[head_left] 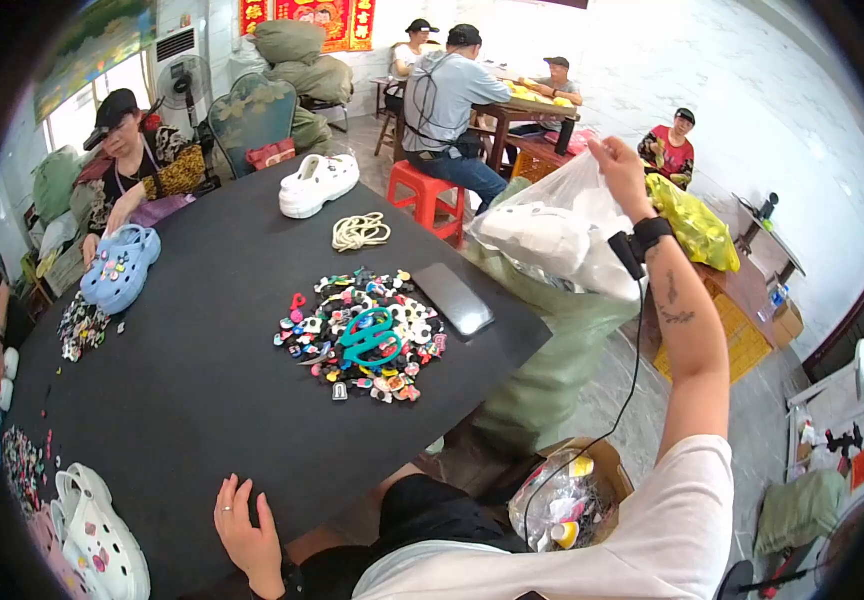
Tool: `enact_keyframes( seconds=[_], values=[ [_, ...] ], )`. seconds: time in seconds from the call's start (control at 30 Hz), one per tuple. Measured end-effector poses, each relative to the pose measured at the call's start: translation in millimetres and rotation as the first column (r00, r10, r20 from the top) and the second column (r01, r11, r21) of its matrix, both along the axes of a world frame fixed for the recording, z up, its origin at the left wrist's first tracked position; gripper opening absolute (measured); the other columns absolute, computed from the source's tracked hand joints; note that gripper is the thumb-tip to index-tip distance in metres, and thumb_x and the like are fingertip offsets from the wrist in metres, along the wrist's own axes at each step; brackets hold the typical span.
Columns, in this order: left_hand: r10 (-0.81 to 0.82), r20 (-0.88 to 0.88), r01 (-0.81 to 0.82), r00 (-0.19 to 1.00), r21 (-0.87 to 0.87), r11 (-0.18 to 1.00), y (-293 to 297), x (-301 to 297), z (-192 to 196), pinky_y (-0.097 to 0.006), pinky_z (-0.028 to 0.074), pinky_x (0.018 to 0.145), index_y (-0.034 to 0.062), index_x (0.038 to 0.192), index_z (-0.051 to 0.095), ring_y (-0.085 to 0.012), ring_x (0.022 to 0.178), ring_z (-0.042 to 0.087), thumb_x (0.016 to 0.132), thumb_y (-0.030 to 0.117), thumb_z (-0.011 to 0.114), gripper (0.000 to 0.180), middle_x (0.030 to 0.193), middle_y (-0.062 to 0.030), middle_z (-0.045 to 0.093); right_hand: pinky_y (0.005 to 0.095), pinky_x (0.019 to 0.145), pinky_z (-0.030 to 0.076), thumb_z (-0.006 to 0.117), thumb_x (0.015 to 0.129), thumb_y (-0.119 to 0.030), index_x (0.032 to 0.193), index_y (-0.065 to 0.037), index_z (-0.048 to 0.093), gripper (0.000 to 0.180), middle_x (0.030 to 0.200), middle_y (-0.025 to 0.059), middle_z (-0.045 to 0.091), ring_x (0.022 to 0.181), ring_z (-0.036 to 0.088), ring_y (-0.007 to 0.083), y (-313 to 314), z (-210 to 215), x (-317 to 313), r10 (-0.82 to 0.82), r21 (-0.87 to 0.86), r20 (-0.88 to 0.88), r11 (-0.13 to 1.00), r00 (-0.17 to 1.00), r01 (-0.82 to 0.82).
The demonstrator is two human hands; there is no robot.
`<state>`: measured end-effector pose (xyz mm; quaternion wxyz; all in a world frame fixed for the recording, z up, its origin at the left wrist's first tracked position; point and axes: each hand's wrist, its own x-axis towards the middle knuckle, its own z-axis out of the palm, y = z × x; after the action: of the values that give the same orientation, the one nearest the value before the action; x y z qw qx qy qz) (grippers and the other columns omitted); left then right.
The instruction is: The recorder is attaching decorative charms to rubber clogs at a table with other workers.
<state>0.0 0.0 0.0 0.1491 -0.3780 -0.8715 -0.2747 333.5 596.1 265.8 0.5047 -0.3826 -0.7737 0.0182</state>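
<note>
A white-walled workroom is surrounding a wide black-topped bench (202, 390), with other people sitting at it and at a table farther back. Taking the heap of small colourful plastic shoe charms (362, 335) at the bench's middle as the landmark: a pair of teal-handled scissors (369, 335) is lying on top of the heap, a dark flat phone (452, 298) is resting just right of it, a coil of cream cord (360, 232) is sitting beyond it, and a white foam clog (318, 183) is standing farther beyond. Far left of the heap, a co-worker's hand is pressing on a pale blue clog (120, 266).

The right hand (620, 165) is raised well up and to the right of the heap, off the bench edge, its grip closed on the top of a clear plastic bag of white pieces (552, 232); what the pieces are is hard to tell through the film. The left hand (247, 530) is resting flat and empty on the bench's near edge, fingers spread, below and left of the heap.

The bag is hanging over green sacks (542, 370) and the floor, not over the bench, held only by its bunched top. If the pinch is slipping or the thin film is tearing, the contents could be spilling onto the floor. A wide swing back could also be scattering the charms.
</note>
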Motion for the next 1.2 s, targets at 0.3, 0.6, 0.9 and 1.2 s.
enact_keyframes(
  seconds=[0.3,0.6,0.9,1.2],
  values=[
    [-0.065,-0.031,0.068,0.997,0.075,0.995,-3.7,1.2,8.9,-0.045,0.042,0.107,0.0048,0.115,0.068,-0.0329,0.127,0.056,0.092,0.015,0.067,0.025,0.130,-0.0128,0.064,0.0217,0.054,0.037,0.068,0.098,-0.036,0.083,-0.008,0.062,0.032,0.066,-0.0058,0.050,0.057,0.042,0.0042,-157.6,114.1,-107.6,0.461,-0.133,-0.050,0.876,0.886,-0.463],
    [-0.011,0.086,-0.036,0.996,0.526,0.850,-21.9,-0.7,12.8,-0.049,0.026,0.117,0.0007,0.140,0.045,-0.0397,0.145,0.028,0.090,0.014,0.069,0.058,0.157,-0.0240,0.029,0.0212,0.055,0.041,0.069,0.097,-0.033,0.082,-0.008,0.062,0.031,0.068,-0.0035,0.059,0.059,0.051,0.0036,-317.7,61.8,-227.6,0.798,-0.325,-0.307,0.424,0.518,-0.845],
    [0.033,0.165,-0.131,0.986,0.630,0.766,-93.9,4.5,12.2,-0.049,0.021,0.119,-0.0016,0.144,0.038,-0.0390,0.145,0.027,0.096,0.016,0.062,0.057,0.157,-0.0265,0.024,0.0253,0.067,0.054,0.063,0.101,-0.015,0.104,0.000,0.058,0.016,0.089,0.0075,0.071,0.078,0.068,0.0111,-409.4,-39.4,-216.3,0.930,-0.706,-0.358,-0.211,0.084,-0.676],
    [0.032,0.301,-0.214,0.953,0.593,0.776,-129.8,-13.6,19.8,-0.043,0.029,0.116,-0.0012,0.140,0.043,-0.0345,0.139,0.040,0.096,0.013,0.061,0.050,0.151,-0.0221,0.039,0.0379,0.090,0.052,0.064,0.090,-0.001,0.120,-0.003,0.061,0.031,0.106,0.0141,0.069,0.100,0.067,0.0297,-341.0,-76.9,-198.8,0.878,-0.520,0.473,0.347,0.075,-0.780]
  ],
)
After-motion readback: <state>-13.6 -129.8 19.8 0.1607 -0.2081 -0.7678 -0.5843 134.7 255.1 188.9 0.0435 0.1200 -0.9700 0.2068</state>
